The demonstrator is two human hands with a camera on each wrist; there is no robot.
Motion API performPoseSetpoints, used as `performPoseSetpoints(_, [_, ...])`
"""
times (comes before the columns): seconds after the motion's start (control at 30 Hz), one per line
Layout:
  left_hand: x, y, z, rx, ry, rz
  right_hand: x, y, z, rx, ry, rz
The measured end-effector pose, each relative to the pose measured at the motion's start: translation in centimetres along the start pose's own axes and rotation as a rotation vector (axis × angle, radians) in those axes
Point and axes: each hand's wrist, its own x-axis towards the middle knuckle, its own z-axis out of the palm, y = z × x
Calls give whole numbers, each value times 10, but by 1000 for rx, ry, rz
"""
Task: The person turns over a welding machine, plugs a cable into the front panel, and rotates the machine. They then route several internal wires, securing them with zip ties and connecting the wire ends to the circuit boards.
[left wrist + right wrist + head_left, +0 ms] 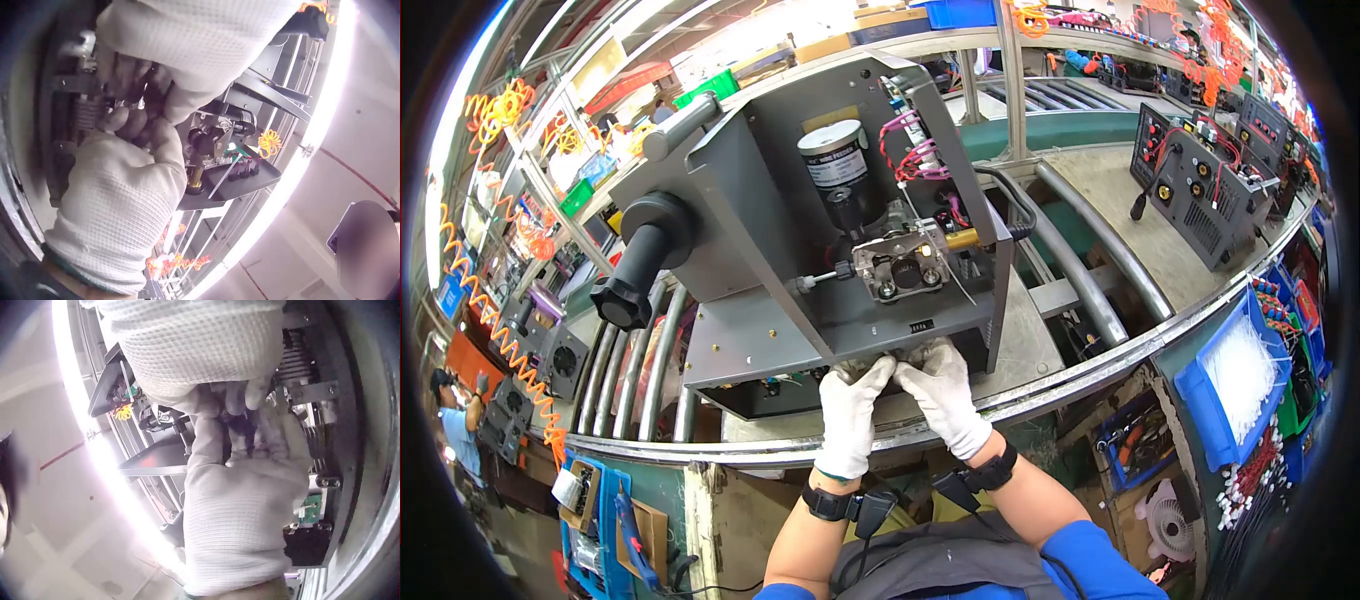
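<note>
A grey metal machine housing (pixel 750 325) with an open lower compartment stands before the person. The gloved left hand (pixel 850 410) and right hand (pixel 945 400) meet at its lower front edge, thumbs close together. In the left wrist view the left hand (pixel 194 47) is above and the right hand (pixel 119 206) below, fingers bent inward in shadow. The right wrist view has the right hand (pixel 200 350) on top and the left hand (pixel 240 512) beneath. Whatever lies between the fingertips is too dark to make out. Above sits a motor (pixel 835 160) beside a metal feed mechanism (pixel 900 268).
Steel rollers (pixel 1090 270) run right of the housing, with another machine (pixel 1200 190) beyond. A blue bin of white ties (pixel 1235 385) is at the right. At lower left lies a blue tool (pixel 632 530) by a tray. A coiled orange hose (pixel 510 350) hangs left.
</note>
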Motion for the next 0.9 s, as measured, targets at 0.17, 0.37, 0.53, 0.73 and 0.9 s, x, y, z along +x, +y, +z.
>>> performPoseSetpoints(0.17, [1,-4,-7,125,-7,-48,-9,0,8,11,81,-56])
performPoseSetpoints(0.37, [-1,-4,7,295,107,169,-21,20,6,-17,126,-28])
performPoseSetpoints(0.53, [5,-20,-9,26,-46,107,-18,0,-6,-249,-51,-141])
performPoseSetpoints(0.73, [22,-35,-8,-153,-30,207,-4,-5,-2,-939,-46,-232])
performPoseSetpoints(0.9, [27,-28,-9,996,40,883,-8,7,-11,-1062,-49,-310])
